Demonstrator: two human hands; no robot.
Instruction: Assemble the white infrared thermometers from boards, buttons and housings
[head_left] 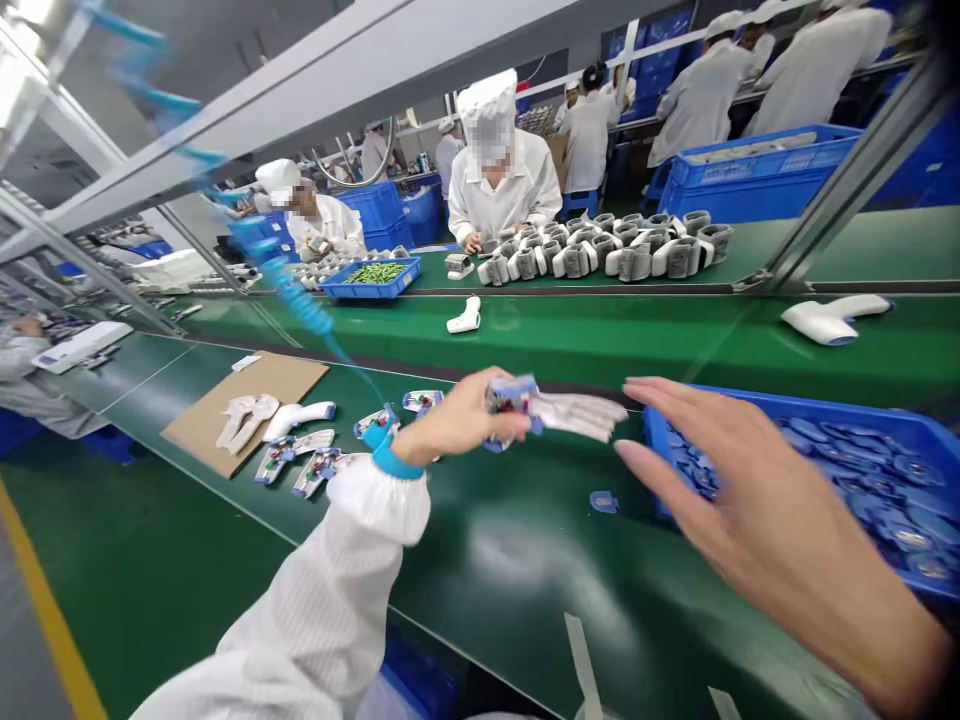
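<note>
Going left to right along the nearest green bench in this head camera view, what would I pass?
cardboard sheet → white casings with blue parts → left hand → held white casing → right hand → blue bin

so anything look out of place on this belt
A small blue plastic part lies alone on the green conveyor belt, just left of the blue plastic bin of similar parts, so it looks dropped.

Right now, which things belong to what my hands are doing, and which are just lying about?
In use: left hand, white plastic casing with blue parts; right hand, blue plastic crate of blue parts.
Lying about: white casings on brown cardboard sheet; loose blue piece.
</note>
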